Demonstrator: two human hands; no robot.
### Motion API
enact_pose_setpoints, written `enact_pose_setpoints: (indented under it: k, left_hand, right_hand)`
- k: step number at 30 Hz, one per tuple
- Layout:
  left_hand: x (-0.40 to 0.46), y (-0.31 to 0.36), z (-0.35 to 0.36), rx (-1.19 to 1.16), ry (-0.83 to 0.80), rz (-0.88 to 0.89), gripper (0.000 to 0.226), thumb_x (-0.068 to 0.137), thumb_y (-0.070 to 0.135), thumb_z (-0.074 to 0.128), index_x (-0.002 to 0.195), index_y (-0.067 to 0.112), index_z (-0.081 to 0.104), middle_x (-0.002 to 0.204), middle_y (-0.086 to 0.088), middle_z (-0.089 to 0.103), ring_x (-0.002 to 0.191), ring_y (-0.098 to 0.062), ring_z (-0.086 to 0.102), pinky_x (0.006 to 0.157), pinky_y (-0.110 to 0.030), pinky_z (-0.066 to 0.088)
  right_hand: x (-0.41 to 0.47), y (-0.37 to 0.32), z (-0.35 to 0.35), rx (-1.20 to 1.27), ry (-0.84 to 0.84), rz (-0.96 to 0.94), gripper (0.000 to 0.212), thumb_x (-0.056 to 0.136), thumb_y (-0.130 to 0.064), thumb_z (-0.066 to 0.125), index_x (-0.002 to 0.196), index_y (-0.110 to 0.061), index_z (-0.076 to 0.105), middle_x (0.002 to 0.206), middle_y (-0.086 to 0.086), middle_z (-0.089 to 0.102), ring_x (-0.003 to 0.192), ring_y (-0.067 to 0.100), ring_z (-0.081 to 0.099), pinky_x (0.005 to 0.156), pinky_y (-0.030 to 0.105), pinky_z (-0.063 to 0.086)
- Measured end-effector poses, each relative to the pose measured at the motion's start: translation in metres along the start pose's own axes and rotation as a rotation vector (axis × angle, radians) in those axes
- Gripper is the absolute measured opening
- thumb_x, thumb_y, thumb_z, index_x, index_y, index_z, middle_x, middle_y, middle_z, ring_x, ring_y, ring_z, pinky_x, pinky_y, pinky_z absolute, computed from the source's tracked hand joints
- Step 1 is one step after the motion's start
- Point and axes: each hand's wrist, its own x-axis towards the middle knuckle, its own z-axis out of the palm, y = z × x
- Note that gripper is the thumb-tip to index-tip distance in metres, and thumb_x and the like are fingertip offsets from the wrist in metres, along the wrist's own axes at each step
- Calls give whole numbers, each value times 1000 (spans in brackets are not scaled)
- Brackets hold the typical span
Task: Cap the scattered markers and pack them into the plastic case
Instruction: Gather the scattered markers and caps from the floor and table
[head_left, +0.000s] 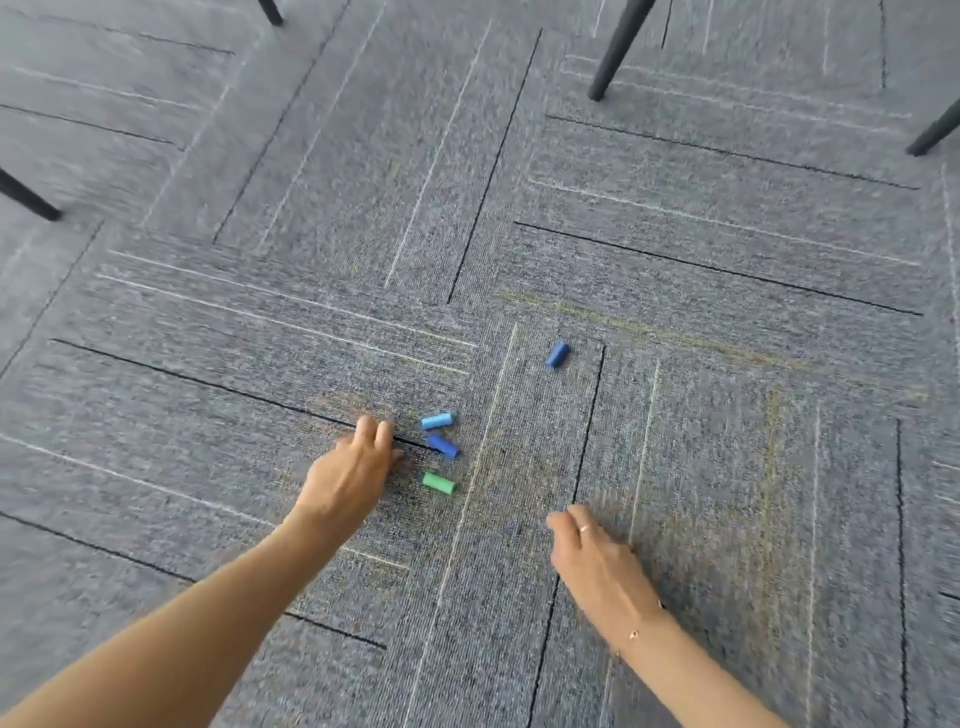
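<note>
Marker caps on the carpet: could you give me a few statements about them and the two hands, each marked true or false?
1. Four caps lie on the carpet. True: a light blue cap, a dark blue cap, a green cap and a lone blue cap.
2. The left hand grips the green cap. False: the green cap lies untouched to its right.
3. The right hand wears a ring. True.
4. A plastic case sits beside the caps. False: no case is in view.
5. The lone blue cap lies apart from the other three. True.
</note>
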Motion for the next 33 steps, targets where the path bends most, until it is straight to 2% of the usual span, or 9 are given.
enact_pose_setpoints:
  k: [2,5,8,17,23,27,29,31,33]
  left_hand:
    - [1,1,0,-130,34,-13,37,101,33,28,130,10,35,122,-12,47,71,-15,58,59,-21,52]
    - [3,-1,-4,-393,190,-144,22,99,10,39,119,8,50,112,-10,57,68,-15,55,62,-25,53]
    - [10,-8,-23,-449,313,-191,22,98,4,42,114,7,57,111,-11,56,72,-22,59,65,-37,56]
    - [41,3,-52,-204,218,159,6,98,16,46,103,12,46,97,-6,55,64,-21,57,62,-37,57]
    - [50,19,-43,-93,-4,366,40,94,44,41,120,13,44,109,-3,53,72,-14,61,68,-27,57]
    - [48,21,-37,17,7,376,41,97,43,33,124,14,41,109,-5,50,69,-14,60,63,-25,56]
    - [44,21,-35,1,15,364,39,99,40,32,127,13,42,112,-4,50,66,-12,56,59,-19,51]
    - [40,19,-32,-105,27,300,33,100,35,35,122,11,45,106,-1,51,66,-11,53,55,-15,47]
    - [37,14,-30,-281,46,162,26,99,32,40,109,10,49,95,2,51,67,-10,52,52,-15,46]
  right_hand:
    - [27,-16,-4,64,83,-1,60,53,-6,88,97,-12,47,77,4,60,34,3,42,35,3,35]
    - [71,-52,-9,130,191,20,45,65,-8,75,107,-6,59,81,8,62,35,2,34,33,5,33]
    - [98,-86,-8,118,167,15,37,73,-11,71,109,-5,65,90,11,61,46,7,52,34,11,42]
    - [102,-87,19,-55,170,56,51,70,-41,79,106,-10,58,96,12,65,42,13,53,25,18,35]
    - [91,-68,19,-114,61,-198,53,75,-49,72,99,-14,41,91,8,65,32,15,49,24,20,36]
    - [88,-64,13,-171,-20,-137,61,58,-30,84,96,-11,41,86,10,68,26,15,45,27,16,29]
    - [81,-57,6,-182,-23,-119,48,56,-19,81,95,-11,53,83,12,69,24,15,43,26,16,27]
    - [74,-47,-1,-192,-4,-111,26,61,-13,68,88,-15,67,78,12,68,23,13,41,24,17,27]
    - [69,-35,-5,-191,-10,-121,30,57,-13,76,86,-14,67,76,13,68,23,10,34,23,17,28]
